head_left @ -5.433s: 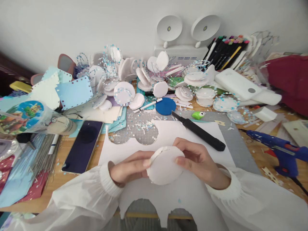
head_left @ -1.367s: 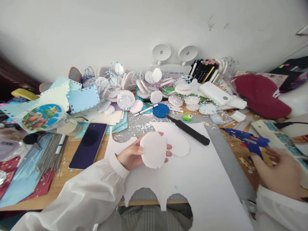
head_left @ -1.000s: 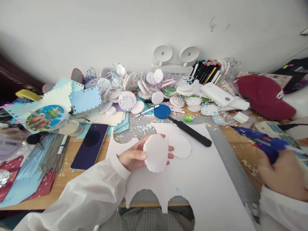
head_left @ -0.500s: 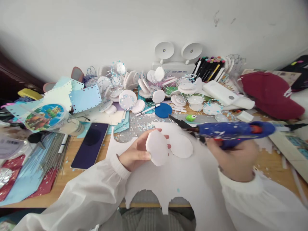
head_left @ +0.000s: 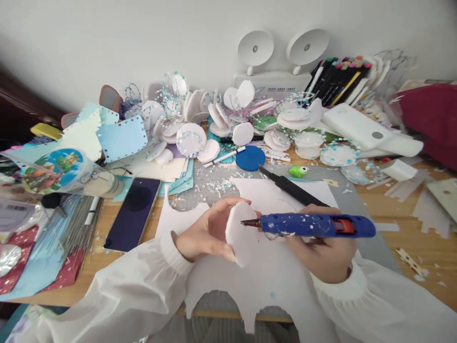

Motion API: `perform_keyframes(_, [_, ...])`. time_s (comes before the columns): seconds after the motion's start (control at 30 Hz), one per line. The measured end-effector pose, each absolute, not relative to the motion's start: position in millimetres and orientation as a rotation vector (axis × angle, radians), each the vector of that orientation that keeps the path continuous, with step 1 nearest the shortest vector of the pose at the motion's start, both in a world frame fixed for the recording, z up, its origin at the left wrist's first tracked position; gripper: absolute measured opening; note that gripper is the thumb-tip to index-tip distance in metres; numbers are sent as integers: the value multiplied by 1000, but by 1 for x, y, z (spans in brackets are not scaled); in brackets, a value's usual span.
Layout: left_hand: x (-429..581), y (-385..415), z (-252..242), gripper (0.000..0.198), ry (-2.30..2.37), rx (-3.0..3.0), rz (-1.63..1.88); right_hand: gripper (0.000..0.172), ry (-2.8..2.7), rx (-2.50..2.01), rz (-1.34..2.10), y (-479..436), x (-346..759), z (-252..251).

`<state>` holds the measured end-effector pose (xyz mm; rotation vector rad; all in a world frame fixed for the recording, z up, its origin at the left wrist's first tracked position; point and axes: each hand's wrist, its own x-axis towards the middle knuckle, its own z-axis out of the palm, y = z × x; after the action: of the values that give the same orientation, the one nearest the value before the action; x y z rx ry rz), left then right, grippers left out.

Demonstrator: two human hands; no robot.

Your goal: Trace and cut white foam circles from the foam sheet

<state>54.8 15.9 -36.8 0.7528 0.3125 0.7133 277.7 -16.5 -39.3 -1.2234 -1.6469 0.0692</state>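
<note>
My left hand (head_left: 210, 231) pinches a white round foam disc (head_left: 244, 240) by its edge, its face tilted to the right. A blue glue gun (head_left: 303, 225) is gripped in my right hand (head_left: 324, 252), its dark nozzle pointing left at the disc's face; whether the tip touches is hard to tell. Beneath both hands lies a white foam sheet (head_left: 278, 286) with curved cut-outs along its front edge. A black craft knife (head_left: 291, 186) rests behind the glue gun, partly hidden by my right hand.
Behind are white discs (head_left: 191, 139) with blue-beaded wires, a blue round lid (head_left: 250, 158), a green figure (head_left: 297, 171) and markers (head_left: 339, 83). On the left stand a phone (head_left: 133, 214) and a lidded cup (head_left: 103, 181). A white device (head_left: 357, 128) lies at back right.
The glue gun has moved left, bringing its nozzle to the disc. My left hand has turned the disc towards the right. The camera view has shifted, showing the craft knife more clearly.
</note>
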Motion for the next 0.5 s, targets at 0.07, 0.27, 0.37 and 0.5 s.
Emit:
perform_keyframes(0.07, [55,16,-36,72,293,736,688,19,-1648,-1232,46,-16,279,-40])
perform_keyframes(0.27, [56,15,-35,74,282,758,651,21,-1685,-1233,-14,-15,284,-42])
perform_keyframes(0.37, [56,16,-35,74,275,767,646,21,-1695,-1243,-37,-15,283,-42])
perform_keyframes(0.5, [56,16,-36,74,270,755,636,22,-1709,-1237,-60,-14,283,-42])
